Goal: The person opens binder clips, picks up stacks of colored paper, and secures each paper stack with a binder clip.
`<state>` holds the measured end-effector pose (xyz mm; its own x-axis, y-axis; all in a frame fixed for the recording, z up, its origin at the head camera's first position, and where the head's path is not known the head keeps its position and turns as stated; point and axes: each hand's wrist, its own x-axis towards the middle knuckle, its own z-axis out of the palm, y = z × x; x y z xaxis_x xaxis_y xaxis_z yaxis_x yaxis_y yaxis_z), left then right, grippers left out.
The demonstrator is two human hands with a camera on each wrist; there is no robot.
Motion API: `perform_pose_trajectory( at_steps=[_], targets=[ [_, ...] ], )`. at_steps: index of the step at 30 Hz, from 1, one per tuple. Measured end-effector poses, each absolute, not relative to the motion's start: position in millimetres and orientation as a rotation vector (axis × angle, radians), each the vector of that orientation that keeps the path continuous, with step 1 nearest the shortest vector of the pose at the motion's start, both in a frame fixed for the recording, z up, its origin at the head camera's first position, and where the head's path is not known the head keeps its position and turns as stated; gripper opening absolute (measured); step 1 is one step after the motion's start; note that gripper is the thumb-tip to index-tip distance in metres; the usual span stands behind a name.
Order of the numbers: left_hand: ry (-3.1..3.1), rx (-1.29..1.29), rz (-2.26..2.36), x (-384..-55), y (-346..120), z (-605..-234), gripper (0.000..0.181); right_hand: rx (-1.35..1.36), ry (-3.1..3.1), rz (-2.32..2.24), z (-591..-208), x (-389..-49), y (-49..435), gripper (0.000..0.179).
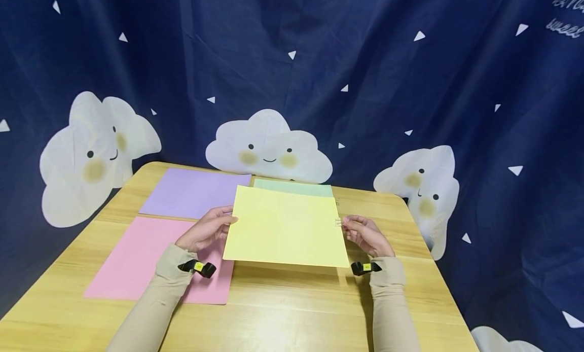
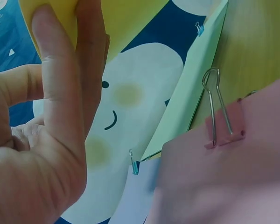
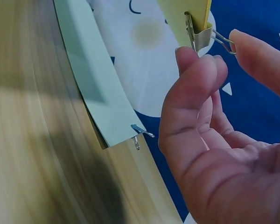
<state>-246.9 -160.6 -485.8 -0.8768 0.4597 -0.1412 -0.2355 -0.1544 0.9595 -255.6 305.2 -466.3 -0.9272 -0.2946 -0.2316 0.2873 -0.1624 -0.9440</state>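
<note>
A stack of yellow paper (image 1: 285, 227) is held up above the table in the head view. My left hand (image 1: 210, 229) pinches its left edge, thumb on top and fingers beneath. At the opposite edge sits a pale yellow binder clip (image 3: 203, 37), clamped on the paper with its wire handles spread to both sides. My right hand (image 1: 367, 235) pinches those handles, the thumb at one and the fingertips at the other. In the left wrist view the left fingers (image 2: 60, 79) partly hide the yellow paper's edge.
Pink paper (image 1: 123, 263) lies at the left front, carrying a pink binder clip (image 2: 226, 126). Behind it is purple paper (image 1: 196, 189). Green paper (image 1: 296, 187), with a blue-green clip (image 3: 139, 129) at a corner, lies at the back of the wooden table (image 1: 283, 321). A blue curtain (image 1: 292, 78) hangs behind.
</note>
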Motion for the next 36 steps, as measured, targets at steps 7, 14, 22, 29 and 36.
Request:
perform_pose_trajectory(
  at_steps=[7,14,22,29,36],
  targets=[
    [1.652,0.278,2.085,-248.0,-160.6,-488.6,0.060,0.006,1.739,-2.135,-464.9,-255.6,305.5,0.015],
    [1.640,0.277,2.091,-248.5,-160.8,-489.8,0.060,0.010,1.764,-2.105,-464.8,-255.7,306.9,0.022],
    [1.627,0.281,2.103,-248.9,-160.8,-491.0,0.059,0.001,1.779,-2.094,-463.3,-256.0,308.2,0.022],
    [1.610,0.288,2.116,-249.2,-162.4,-491.8,0.060,0.005,1.758,-2.116,-463.9,-256.1,307.2,0.020],
    [1.591,0.276,2.120,-249.5,-163.1,-492.2,0.060,-0.015,1.761,-2.112,-465.2,-255.6,306.9,0.015]
  ],
)
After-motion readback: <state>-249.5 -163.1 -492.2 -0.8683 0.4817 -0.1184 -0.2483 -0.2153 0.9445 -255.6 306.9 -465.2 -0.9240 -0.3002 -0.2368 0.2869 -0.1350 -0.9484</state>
